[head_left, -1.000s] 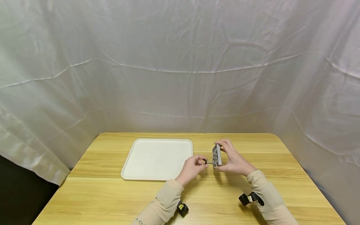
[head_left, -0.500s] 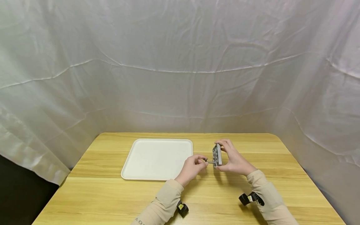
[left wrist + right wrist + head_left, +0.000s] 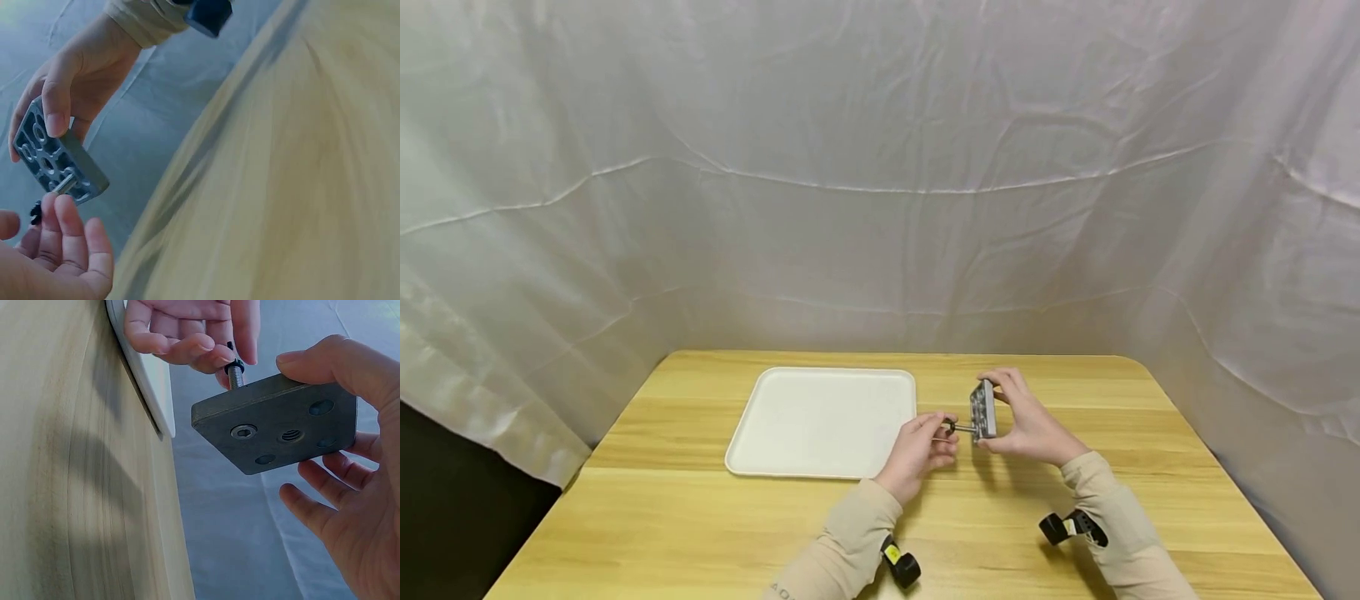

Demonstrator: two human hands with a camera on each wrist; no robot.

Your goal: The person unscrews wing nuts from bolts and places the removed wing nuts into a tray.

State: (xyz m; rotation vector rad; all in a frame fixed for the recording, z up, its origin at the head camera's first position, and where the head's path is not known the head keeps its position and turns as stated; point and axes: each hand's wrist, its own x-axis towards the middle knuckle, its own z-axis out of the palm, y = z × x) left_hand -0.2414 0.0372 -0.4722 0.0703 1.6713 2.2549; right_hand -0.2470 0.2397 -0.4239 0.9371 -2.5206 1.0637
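My right hand (image 3: 356,406) grips a grey metal block (image 3: 275,425) by its edges, thumb on one side and fingers on the other. Round holes pass through it, one filled by a socket-head screw (image 3: 244,432); webbed pockets show on its other face in the left wrist view. The screw's threaded shank (image 3: 235,377) sticks out toward my left hand (image 3: 919,450). At the shank's end is a small black wing nut (image 3: 235,365), between my left thumb and fingertips. The other left fingers are loosely spread, palm turned up. The block is held above the table.
A white rectangular tray (image 3: 820,423) lies on the wooden table (image 3: 700,533), left of the hands. Black camera mounts (image 3: 901,565) sit at both wrists. Pale curtains (image 3: 880,250) hang behind and at the sides.
My left hand has rolled so that its fingers spread below the nut, where they were bunched at it before. The right hand keeps its grip on the block, nearly still.
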